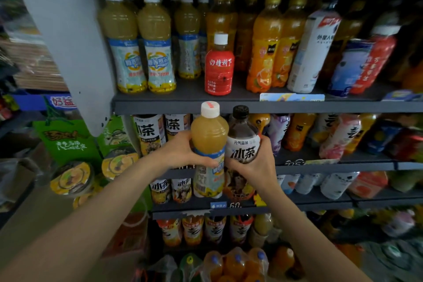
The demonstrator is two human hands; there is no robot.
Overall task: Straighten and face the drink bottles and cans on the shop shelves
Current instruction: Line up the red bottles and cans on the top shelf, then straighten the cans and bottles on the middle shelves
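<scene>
My left hand (180,151) grips a pale yellow juice bottle (209,142) with a white cap and a blue-white label, held upright in front of the shelves. Right beside it, my right hand (256,165) grips a dark iced tea bottle (243,144) with a black cap and a white label. The two bottles touch side by side, level with the second shelf. Matching yellow juice bottles (139,43) stand at the left of the upper shelf, and matching iced tea bottles (150,133) stand at the left of the second shelf.
A small red bottle (219,66) stands alone at the upper shelf's front, with orange juice bottles (265,46) and a leaning white bottle (313,50) to its right. The grey shelf edge (229,106) runs just above my hands. Green hanging packs (68,139) lie left.
</scene>
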